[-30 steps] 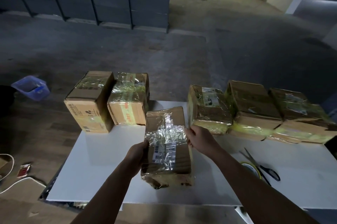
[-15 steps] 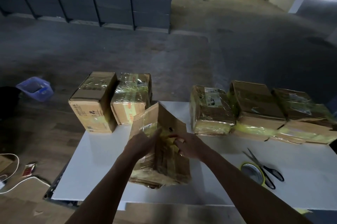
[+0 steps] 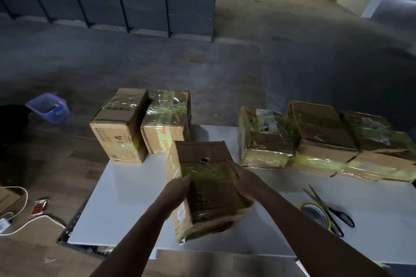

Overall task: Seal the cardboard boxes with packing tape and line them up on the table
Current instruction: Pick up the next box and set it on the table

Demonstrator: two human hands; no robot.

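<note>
A person holds a cardboard box point(image 3: 207, 188) between both hands in the lower middle of the frame, over the near part of the white table point(image 3: 126, 197). The box is tilted, with greenish tape across its upper face. The left hand point(image 3: 177, 191) lies flat against the box's left side, fingers nearly straight and together, pressing inward. The right hand point(image 3: 245, 183) sits against the right edge. Its fingertips are hidden behind the cardboard, so I cannot tell whether they curl round it.

Two taped boxes point(image 3: 166, 121) stand touching at the table's far left corner. Three more point(image 3: 319, 132) sit in a row to the right of centre. A tape roll point(image 3: 315, 214) lies at lower right with scissors point(image 3: 331, 211) resting across it.
</note>
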